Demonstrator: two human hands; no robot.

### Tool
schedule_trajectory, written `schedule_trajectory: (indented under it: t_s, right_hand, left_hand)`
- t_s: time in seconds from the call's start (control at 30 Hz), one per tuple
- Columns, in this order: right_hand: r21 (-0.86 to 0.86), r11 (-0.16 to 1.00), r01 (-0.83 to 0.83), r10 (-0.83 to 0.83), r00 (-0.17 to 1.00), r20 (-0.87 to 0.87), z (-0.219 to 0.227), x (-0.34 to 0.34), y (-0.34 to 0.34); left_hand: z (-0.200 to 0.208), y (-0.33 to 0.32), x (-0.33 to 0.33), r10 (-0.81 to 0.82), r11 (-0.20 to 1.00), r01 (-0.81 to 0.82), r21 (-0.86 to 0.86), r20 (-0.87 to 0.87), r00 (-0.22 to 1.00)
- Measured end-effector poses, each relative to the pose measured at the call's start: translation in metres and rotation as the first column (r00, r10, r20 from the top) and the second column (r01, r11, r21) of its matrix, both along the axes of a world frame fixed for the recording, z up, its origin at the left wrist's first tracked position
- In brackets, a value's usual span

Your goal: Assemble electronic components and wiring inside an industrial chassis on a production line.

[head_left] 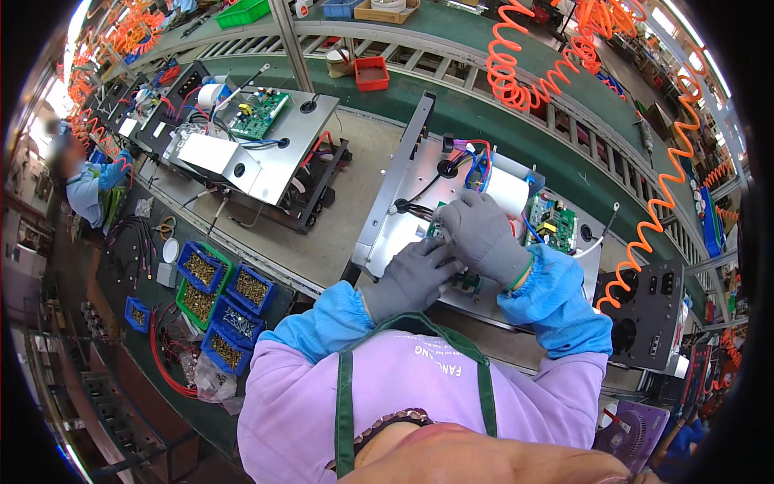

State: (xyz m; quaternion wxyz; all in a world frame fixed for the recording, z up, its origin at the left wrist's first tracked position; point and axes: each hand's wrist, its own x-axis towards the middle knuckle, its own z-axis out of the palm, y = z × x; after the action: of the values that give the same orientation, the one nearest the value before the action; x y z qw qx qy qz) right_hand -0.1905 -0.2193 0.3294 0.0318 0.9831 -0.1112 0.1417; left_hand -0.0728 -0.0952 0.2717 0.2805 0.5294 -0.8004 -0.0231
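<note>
Both my hands, in grey gloves, meet over a metal chassis plate [387, 242] in front of me. My right hand [484, 239] is closed, its fingertips bent down in a pinch; what they hold is hidden. My left hand [413, 278] lies just left of it, fingers curled together near a small green circuit board [468, 282] that is mostly covered by my hands. Behind the right hand stands a white cylinder [508, 191] with red and blue wires around it. A larger green circuit board [556, 226] is mounted to the right.
Another chassis [274, 173] stands to the left on the line. Blue bins [250, 289] and a green tray [196, 302] hold small fasteners at lower left. Orange coiled hoses [669, 173] hang at right. A black panel [645, 315] stands at right; a co-worker [89, 189] is far left.
</note>
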Motion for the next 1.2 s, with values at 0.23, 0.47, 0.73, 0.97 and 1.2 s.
schedule_trajectory:
  t_s: [0.23, 0.47, 0.73, 0.97, 1.2]
  right_hand:
    - [0.468, 0.784, -0.409, 0.431, 0.9, 0.063, 0.065, -0.009, 0.021]
    - [0.607, 0.787, -0.109, 0.417, 0.82, -0.393, 0.067, 0.006, 0.056]
    - [0.421, 0.907, 0.022, -0.117, 0.973, 0.201, 0.061, -0.072, -0.014]
    - [0.253, 0.835, 0.488, -0.387, 0.849, -0.359, -0.001, -0.115, -0.102]
    - [0.308, 0.876, 0.371, -0.135, 0.801, -0.583, -0.003, -0.095, -0.092]
  left_hand:
    - [0.028, -0.001, -0.007, -0.053, 0.964, 0.112, 0.24, -0.237, 0.97]
    - [0.034, -0.006, -0.012, -0.078, 0.987, 0.1, 0.123, -0.174, 0.982]
    - [0.036, -0.017, -0.01, -0.198, 0.98, 0.201, 0.004, -0.157, 0.968]
    - [0.024, -0.02, -0.026, -0.045, 0.98, 0.049, -0.192, 0.023, 0.999]
    - [-0.011, -0.019, -0.026, 0.005, 0.995, 0.003, -0.1, 0.079, 0.997]
